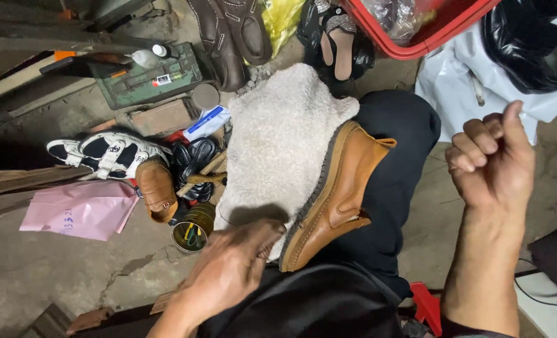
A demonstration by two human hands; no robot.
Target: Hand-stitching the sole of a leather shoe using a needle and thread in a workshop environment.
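A tan leather shoe (341,188) with a grey sole lies on its side across my lap, partly on a cream fleecy cloth (278,138) and partly on my black trouser leg (391,144). My left hand (231,269) rests low on the cloth beside the shoe's toe end, fingers flat and together, and I cannot make out anything in it. Raised to the right of the shoe, my right hand (491,159) is curled into a loose fist with the thumb up; it looks like it pinches something thin, too small to see.
On the floor to the left lie a white strapped sandal (106,153), a second tan shoe (156,188), black scissors (194,156), a small round tin (191,231), a pink paper (81,213) and a green metal toolbox (147,78). A red plastic basket (416,31) stands behind.
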